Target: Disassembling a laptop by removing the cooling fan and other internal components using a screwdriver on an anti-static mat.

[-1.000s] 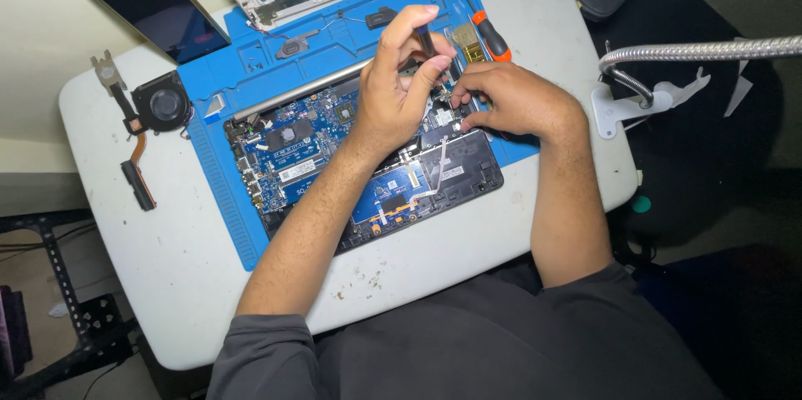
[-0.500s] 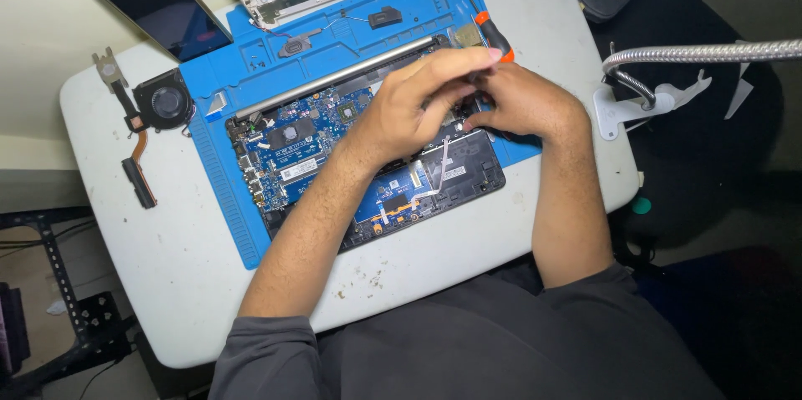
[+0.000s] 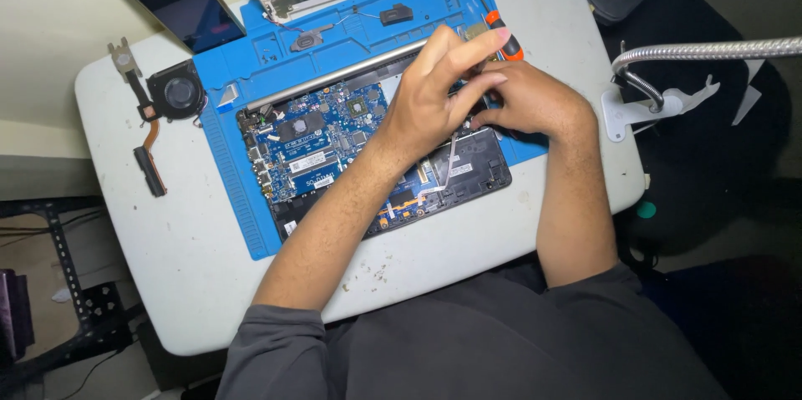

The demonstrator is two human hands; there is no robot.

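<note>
Near the frame's middle, both hands meet over the opened laptop point(image 3: 334, 149) on the blue mat point(image 3: 242, 191): left hand point(image 3: 434, 99) arched, fingertips pressing down, right hand point(image 3: 530, 103) curled beside it, touching, its grip hidden. Just beyond lies a screwdriver point(image 3: 501, 32), handy. Fan point(image 3: 175, 93) sits aside, upper left.

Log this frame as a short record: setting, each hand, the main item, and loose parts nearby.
setting: white table with blue work mat
main item: opened laptop base, blue circuit board exposed
left hand: over the board's right end, fingers extended
right hand: beside it, fingertips hidden under the left hand
tool: orange-handled screwdriver, just beyond the hands; grip unclear
loose parts: cooling fan with heat pipe, left of the mat
</note>
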